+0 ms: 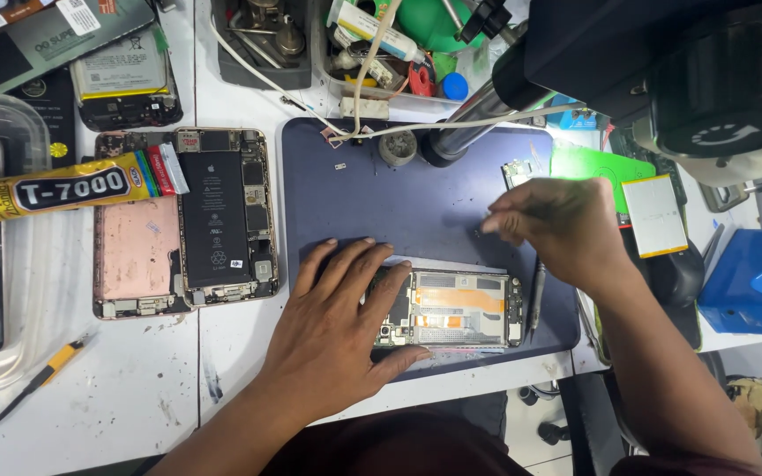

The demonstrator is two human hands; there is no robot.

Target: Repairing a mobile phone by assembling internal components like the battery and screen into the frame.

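Phone frame [456, 308] under left hand [337, 322]

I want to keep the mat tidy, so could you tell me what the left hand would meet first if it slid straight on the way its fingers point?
The left hand lies flat on the opened phone, fingers pointing up-right. Bare dark mat comes first, then probably the round metal part; depth is unclear.

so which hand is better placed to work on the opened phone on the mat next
Probably the right hand: it is raised above the mat, pinching something small, while the left hand lies flat on the opened phone, steadying it.
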